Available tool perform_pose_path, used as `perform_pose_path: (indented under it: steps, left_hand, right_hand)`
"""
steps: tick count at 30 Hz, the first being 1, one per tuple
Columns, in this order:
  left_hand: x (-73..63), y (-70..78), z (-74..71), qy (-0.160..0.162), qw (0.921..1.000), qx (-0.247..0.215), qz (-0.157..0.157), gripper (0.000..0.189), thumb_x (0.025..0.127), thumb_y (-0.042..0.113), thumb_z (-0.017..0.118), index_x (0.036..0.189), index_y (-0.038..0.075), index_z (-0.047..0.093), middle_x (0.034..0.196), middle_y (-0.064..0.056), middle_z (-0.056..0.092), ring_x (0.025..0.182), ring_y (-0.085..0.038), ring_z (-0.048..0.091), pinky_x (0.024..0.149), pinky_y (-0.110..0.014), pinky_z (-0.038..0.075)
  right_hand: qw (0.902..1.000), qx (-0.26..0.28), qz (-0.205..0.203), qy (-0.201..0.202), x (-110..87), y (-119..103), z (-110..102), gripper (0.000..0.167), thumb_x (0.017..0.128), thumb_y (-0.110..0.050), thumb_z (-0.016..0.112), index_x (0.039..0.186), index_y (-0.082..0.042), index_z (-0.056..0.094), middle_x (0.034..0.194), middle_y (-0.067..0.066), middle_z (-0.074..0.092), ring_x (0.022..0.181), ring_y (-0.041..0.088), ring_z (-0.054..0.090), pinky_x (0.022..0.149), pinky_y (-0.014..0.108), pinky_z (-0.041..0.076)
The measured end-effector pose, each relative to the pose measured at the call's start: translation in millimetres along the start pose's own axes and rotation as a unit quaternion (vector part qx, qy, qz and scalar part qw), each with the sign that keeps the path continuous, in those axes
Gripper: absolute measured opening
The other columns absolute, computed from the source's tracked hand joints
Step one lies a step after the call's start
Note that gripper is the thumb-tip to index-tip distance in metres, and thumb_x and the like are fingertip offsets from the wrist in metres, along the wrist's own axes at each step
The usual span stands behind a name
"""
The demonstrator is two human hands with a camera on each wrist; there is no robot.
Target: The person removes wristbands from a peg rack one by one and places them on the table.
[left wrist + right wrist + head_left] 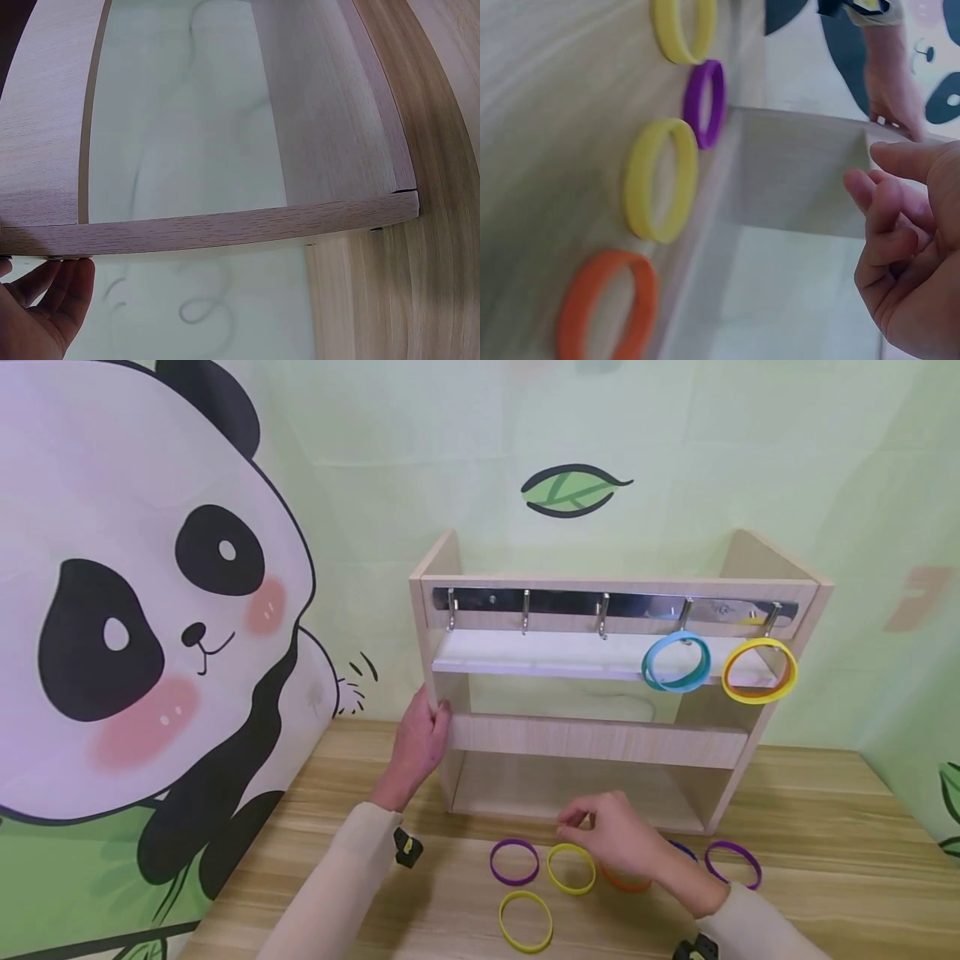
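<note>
Left hand (422, 739) on the wooden hook shelf (600, 741), right hand (618, 835) near a yellow wristband (640, 184)

At the right hand's 10 o'clock, the left grips the shelf's side panel by its edge; a firm hold there should prevent rocking. A purple wristband (696, 105) lies at 9 o'clock, a second yellow wristband (667, 34) at 8, and the first, nearest the fingertips, also at 8. The right hand holds nothing, fingers loosely bent, thumb just apart: best pinch one rim squarely, clear of the orange wristband (581, 300) at 6. Toward 1 o'clock, a light-blue wristband (678, 682) and a yellow-and-orange loop (759, 697) hang on hooks (687, 612)
</note>
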State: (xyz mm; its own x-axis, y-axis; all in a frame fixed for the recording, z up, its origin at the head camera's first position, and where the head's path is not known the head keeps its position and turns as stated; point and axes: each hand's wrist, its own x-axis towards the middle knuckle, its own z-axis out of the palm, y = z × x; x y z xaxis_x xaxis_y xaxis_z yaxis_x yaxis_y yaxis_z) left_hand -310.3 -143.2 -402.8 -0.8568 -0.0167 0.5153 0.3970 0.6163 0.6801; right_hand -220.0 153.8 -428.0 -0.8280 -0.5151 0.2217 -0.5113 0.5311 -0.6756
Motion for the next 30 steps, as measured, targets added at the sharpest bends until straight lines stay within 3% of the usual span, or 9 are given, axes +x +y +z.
perform_pose_path:
  steps: [7, 16, 21, 27, 30]
  left_hand:
    - [-0.6, -0.9, -1.4, -0.007, 0.9999, -0.003, -0.008, 0.049, 0.106, 0.021, 0.043, 0.146, -0.007, 0.049, 0.135, -0.030, 0.062, 0.123, -0.045, 0.062, 0.103, -0.063, 0.053]
    - [-0.7, -0.2, -2.7, -0.010, 0.9999, -0.008, -0.009, 0.048, 0.106, 0.020, 0.043, 0.146, -0.007, 0.050, 0.134, -0.030, 0.062, 0.121, -0.044, 0.062, 0.102, -0.063, 0.054]
    - [-0.3, 0.3, -2.4, -0.013, 0.9999, -0.006, -0.010, 0.048, 0.107, 0.020, 0.044, 0.146, -0.007, 0.049, 0.134, -0.030, 0.062, 0.122, -0.044, 0.062, 0.102, -0.062, 0.054]
    - [-0.2, 1.8, -2.0, -0.013, 0.9999, -0.003, -0.010, 0.047, 0.107, 0.020, 0.043, 0.145, -0.007, 0.049, 0.134, -0.030, 0.062, 0.121, -0.044, 0.063, 0.102, -0.063, 0.054]
    - [0.3, 2.4, -1.6, -0.014, 0.9998, -0.004, -0.011, 0.048, 0.107, 0.020, 0.043, 0.146, -0.007, 0.049, 0.135, -0.030, 0.061, 0.122, -0.045, 0.062, 0.103, -0.063, 0.054]
  right_hand:
    - [0.9986, -0.028, -0.010, 0.043, -5.6, -12.4, -25.8, 0.006, 0.094, -0.009, 0.079, 0.097, -0.004, 0.082, 0.088, 0.002, 0.078, 0.054, -0.001, 0.048, 0.048, 0.023, 0.043]
    - [0.9885, -0.083, -0.007, 0.126, -12.7, -34.8, -68.4, 0.005, 0.094, -0.008, 0.080, 0.098, -0.006, 0.082, 0.075, -0.005, 0.070, 0.056, 0.002, 0.047, 0.048, 0.023, 0.041]
    - [0.9739, -0.112, -0.032, 0.195, -15.0, -39.2, -88.3, 0.007, 0.091, -0.004, 0.082, 0.098, -0.004, 0.082, 0.066, -0.008, 0.063, 0.055, 0.001, 0.043, 0.046, 0.023, 0.037]
    - [0.9425, -0.150, -0.093, 0.283, -14.2, -40.6, -108.5, 0.012, 0.082, 0.004, 0.087, 0.091, -0.001, 0.081, 0.062, -0.005, 0.062, 0.053, 0.000, 0.041, 0.045, 0.018, 0.034]
    - [0.9318, -0.161, -0.099, 0.310, -13.8, -42.4, -118.1, 0.014, 0.080, 0.006, 0.088, 0.091, 0.001, 0.080, 0.065, -0.001, 0.066, 0.053, 0.001, 0.041, 0.046, 0.016, 0.033]
